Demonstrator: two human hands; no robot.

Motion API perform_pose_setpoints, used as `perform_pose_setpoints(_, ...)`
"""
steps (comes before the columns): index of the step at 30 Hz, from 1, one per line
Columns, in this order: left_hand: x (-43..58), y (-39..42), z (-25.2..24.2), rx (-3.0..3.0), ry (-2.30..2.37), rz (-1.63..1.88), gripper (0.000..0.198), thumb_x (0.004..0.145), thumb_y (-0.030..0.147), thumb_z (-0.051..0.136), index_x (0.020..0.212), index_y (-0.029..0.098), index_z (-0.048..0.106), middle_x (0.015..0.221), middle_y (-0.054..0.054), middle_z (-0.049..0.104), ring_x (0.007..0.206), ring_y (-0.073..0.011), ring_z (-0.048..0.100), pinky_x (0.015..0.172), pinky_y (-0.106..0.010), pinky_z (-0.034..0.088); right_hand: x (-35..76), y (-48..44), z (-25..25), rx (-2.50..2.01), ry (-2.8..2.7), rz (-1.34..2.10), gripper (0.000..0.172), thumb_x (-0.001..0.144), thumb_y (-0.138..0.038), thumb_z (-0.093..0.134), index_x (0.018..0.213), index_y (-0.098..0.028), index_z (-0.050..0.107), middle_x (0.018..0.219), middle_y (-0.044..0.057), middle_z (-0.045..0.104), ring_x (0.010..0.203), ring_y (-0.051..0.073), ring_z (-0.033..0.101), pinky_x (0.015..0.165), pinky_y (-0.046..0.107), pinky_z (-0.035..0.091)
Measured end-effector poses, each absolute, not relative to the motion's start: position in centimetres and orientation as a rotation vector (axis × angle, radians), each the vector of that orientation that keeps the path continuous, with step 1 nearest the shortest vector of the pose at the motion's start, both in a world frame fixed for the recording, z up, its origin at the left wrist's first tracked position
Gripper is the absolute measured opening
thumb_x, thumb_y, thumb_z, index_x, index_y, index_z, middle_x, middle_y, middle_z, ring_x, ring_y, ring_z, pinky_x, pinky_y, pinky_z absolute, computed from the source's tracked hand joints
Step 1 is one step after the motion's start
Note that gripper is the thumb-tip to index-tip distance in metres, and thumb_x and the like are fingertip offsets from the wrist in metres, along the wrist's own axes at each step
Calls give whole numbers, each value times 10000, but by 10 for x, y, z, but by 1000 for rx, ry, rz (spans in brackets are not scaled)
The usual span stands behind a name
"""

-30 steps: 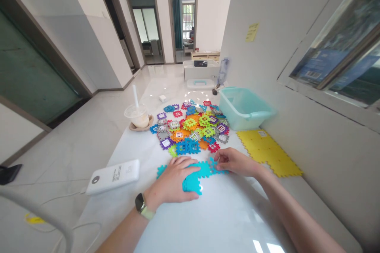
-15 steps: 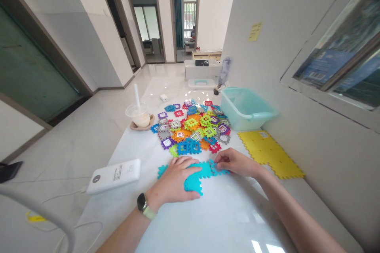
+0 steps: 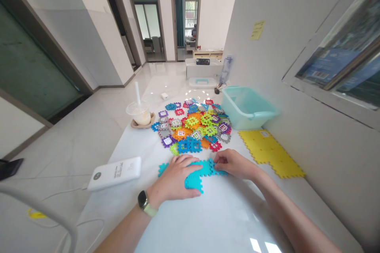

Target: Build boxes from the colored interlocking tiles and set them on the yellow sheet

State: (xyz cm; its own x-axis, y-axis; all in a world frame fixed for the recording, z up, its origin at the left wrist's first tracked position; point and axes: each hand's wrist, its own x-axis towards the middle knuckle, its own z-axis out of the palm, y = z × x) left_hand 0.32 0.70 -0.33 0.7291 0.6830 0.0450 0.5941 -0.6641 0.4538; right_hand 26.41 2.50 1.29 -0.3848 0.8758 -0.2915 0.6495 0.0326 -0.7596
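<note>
My left hand (image 3: pixel 175 180) lies flat with fingers spread on a joined sheet of teal interlocking tiles (image 3: pixel 196 180) on the white table (image 3: pixel 213 217). My right hand (image 3: pixel 233 164) is curled, its fingertips pinching a teal tile (image 3: pixel 216 166) at the sheet's right edge. Just beyond the hands lies a pile of loose coloured tiles (image 3: pixel 192 128) in blue, orange, green, purple, grey and red.
A yellow joined tile sheet (image 3: pixel 271 152) lies to the right by the wall. A teal plastic bin (image 3: pixel 247 106) stands behind it. A cup with a straw (image 3: pixel 139 112) sits on a saucer at left. A white power bank (image 3: pixel 115 173) with a cable lies near left.
Both hands stay on the teal sheet; the right hand's fingers have shifted slightly at its edge. The view has tilted a little.
</note>
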Motion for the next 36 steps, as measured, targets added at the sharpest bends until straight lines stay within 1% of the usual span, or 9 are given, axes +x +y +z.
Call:
perform_pose_setpoints(5, 3, 8, -3, 2519, 982, 283, 768, 659, 526, 839, 1341, 354, 532, 1430, 1, 524, 1322, -316, 421, 1084, -487, 325, 266, 25, 16, -1578, -2094, 1253, 104, 742, -251, 609, 763, -167, 667, 579, -32, 555, 565, 128, 500, 526, 230, 357)
perform_pose_setpoints(9, 3, 8, -3, 2524, 980, 284, 763, 663, 523, 837, 1342, 354, 531, 1430, 2, 525, 1328, -315, 415, 1091, -489, 318, 265, 24, 16, -1608, -2105, 1221, 108, 745, -244, 604, 769, -167, 676, 591, -23, 588, 573, 135, 532, 533, 228, 376)
perform_pose_setpoints(17, 3, 7, -3, 2526, 991, 262, 760, 679, 513, 825, 1358, 347, 525, 1447, -6, 513, 1338, -333, 402, 1094, -498, 311, 257, 20, 11, -1692, -2142, 1015, 83, 761, -188, 592, 751, -188, 674, 649, 10, 669, 608, 157, 589, 579, 247, 394)
perform_pose_setpoints(22, 3, 8, -1, 2510, 991, 251, 755, 681, 497, 829, 1358, 346, 529, 1459, -11, 499, 1327, -331, 413, 1083, -492, 326, 251, 18, 9, -1714, -2173, 828, 64, 740, -151, 599, 735, -185, 653, 771, 59, 684, 719, 196, 597, 642, 272, 393)
perform_pose_setpoints(24, 3, 8, 0, 2510, 988, 243, 749, 687, 498, 826, 1358, 342, 532, 1455, -16, 502, 1325, -331, 415, 1085, -491, 325, 252, 18, 9, -1684, -2190, 815, 89, 739, -138, 594, 777, -183, 660, 787, 53, 675, 732, 192, 594, 652, 267, 397)
perform_pose_setpoints(28, 3, 8, 0, 2505, 991, 246, 738, 695, 496, 822, 1358, 339, 538, 1455, -22, 503, 1323, -334, 415, 1090, -490, 322, 257, 18, 15, -1606, -2230, 881, 185, 778, -151, 578, 925, -181, 685, 757, 23, 661, 687, 168, 594, 634, 250, 412)
perform_pose_setpoints(31, 3, 8, -1, 2503, 992, 255, 754, 685, 488, 834, 1361, 347, 533, 1462, -9, 496, 1330, -326, 411, 1096, -481, 319, 262, 15, 21, -1512, -2323, 926, 300, 763, -235, 666, 1057, -178, 674, 886, 51, 675, 782, 198, 607, 696, 273, 438)
perform_pose_setpoints(33, 2, 8, -2, 2507, 993, 253, 760, 682, 489, 837, 1363, 347, 531, 1463, -6, 498, 1333, -326, 410, 1098, -482, 315, 262, 13, 23, -1494, -2369, 934, 338, 728, -249, 714, 1056, -177, 672, 949, 69, 672, 836, 218, 603, 727, 287, 441)
perform_pose_setpoints(36, 2, 9, -4, 2503, 997, 248, 765, 681, 506, 834, 1365, 349, 528, 1465, -7, 503, 1338, -333, 408, 1098, -494, 312, 256, 12, 23, -1543, -2358, 915, 222, 730, -212, 701, 946, -173, 674, 880, 59, 665, 792, 206, 587, 690, 279, 424)
